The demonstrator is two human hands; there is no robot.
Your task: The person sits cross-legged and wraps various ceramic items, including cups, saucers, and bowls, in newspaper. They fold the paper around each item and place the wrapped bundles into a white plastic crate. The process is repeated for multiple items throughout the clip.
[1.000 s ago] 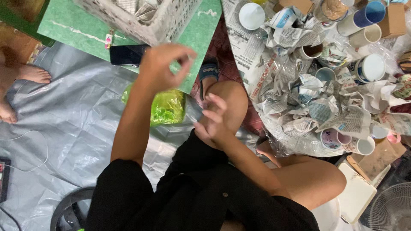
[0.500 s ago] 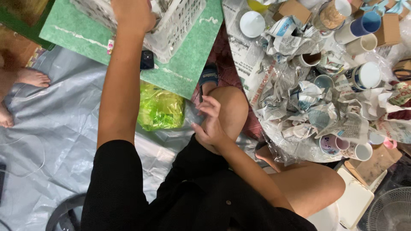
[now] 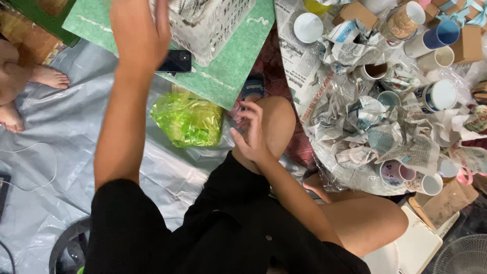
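The left hand, fingers together and blurred, reaches just beside the white basket, beyond the phone. The right hand, fingers loosely curled and holding nothing, rests on the knee.

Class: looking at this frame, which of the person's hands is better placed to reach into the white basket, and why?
Probably the left hand: it is raised and stretched out right beside the white basket. The right hand rests empty near the bent knee, farther from the basket.
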